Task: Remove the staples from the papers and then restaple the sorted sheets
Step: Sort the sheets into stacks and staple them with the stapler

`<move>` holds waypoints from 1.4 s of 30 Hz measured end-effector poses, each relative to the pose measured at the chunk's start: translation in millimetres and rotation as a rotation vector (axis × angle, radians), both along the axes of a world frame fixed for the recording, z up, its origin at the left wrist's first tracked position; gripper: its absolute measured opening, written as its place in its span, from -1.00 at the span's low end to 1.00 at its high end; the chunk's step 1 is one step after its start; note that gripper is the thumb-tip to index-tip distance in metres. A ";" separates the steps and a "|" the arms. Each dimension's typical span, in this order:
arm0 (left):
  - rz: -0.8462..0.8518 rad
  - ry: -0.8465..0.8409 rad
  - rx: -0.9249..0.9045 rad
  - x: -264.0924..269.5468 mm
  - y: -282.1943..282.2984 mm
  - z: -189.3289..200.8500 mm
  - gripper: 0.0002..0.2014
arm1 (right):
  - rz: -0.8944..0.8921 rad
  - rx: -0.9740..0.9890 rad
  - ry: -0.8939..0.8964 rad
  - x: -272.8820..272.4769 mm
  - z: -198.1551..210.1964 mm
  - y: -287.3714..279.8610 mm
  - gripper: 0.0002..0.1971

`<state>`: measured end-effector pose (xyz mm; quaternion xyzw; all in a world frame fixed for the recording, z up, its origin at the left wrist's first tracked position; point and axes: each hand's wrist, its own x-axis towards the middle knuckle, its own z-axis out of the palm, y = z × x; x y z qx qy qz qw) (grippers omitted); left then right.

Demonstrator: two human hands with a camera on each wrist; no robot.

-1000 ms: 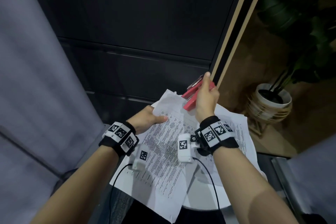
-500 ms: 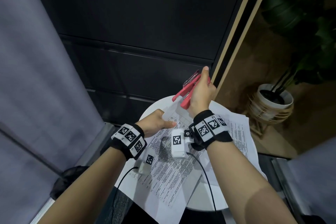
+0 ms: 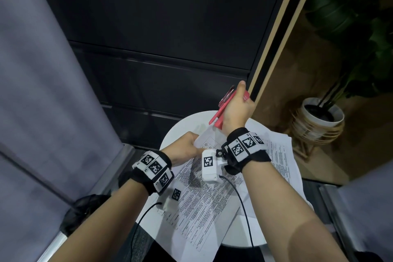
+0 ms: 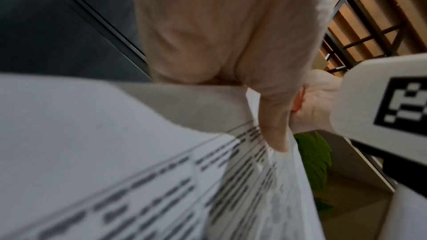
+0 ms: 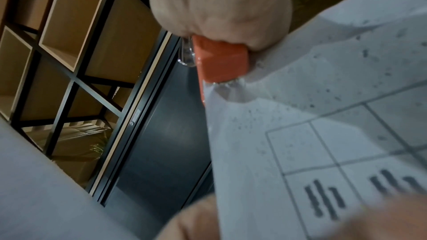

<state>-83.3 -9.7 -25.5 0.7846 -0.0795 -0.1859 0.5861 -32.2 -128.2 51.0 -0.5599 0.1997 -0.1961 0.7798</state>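
Observation:
My right hand (image 3: 238,108) grips a red stapler (image 3: 219,113), raised above the far edge of a round white table (image 3: 180,129). Seen from the right wrist, the stapler (image 5: 219,61) has its mouth at the top corner of a printed paper sheaf (image 5: 312,134). My left hand (image 3: 191,144) pinches that sheaf (image 3: 204,198) just below the corner, and in the left wrist view its thumb (image 4: 275,130) presses on the top sheet (image 4: 161,180). Whether the stapler bites the paper is hidden.
More printed sheets (image 3: 280,155) lie on the right side of the table. A dark cabinet (image 3: 170,49) stands close behind, grey fabric (image 3: 42,91) to the left, and a potted plant (image 3: 323,117) on the floor to the right. Wrist-camera cables trail over the papers.
The papers came down from in front of me, uncovering the table's far edge. My right hand moved the stapler off the sheet's face to its top corner. My left hand shifted up toward that corner.

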 end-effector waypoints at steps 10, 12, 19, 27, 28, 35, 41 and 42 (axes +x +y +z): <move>0.100 0.037 0.332 15.2 35.4 -33.2 -0.80 | -0.109 0.168 0.022 0.3 0.0 -28.7 -0.68; 0.235 0.040 0.296 13.3 52.9 -40.4 -0.72 | -0.088 0.138 0.092 -2.5 -2.0 -47.0 -0.66; 0.593 0.017 0.128 27.2 83.1 -36.3 -0.86 | 0.503 0.014 0.569 -19.6 -60.7 -71.6 -0.49; 0.533 0.050 -0.262 34.3 61.0 -3.3 -0.84 | 0.535 -0.127 0.584 -26.0 -84.3 -66.1 -0.52; 0.415 0.111 -0.217 32.6 56.4 -5.8 -0.80 | 0.475 -0.103 0.568 -25.2 -81.7 -72.5 -0.53; 0.169 0.021 0.150 31.3 -31.7 -13.1 -0.73 | 0.053 -0.408 0.532 -19.5 -80.4 -147.6 -0.53; 0.130 -0.035 0.209 45.0 -105.4 -28.9 -0.76 | -0.059 -0.549 0.567 -22.6 -83.3 -205.2 -0.47; 0.124 -0.028 0.228 47.9 -111.3 -32.0 -0.74 | -0.059 -0.547 0.575 -21.3 -86.5 -212.0 -0.48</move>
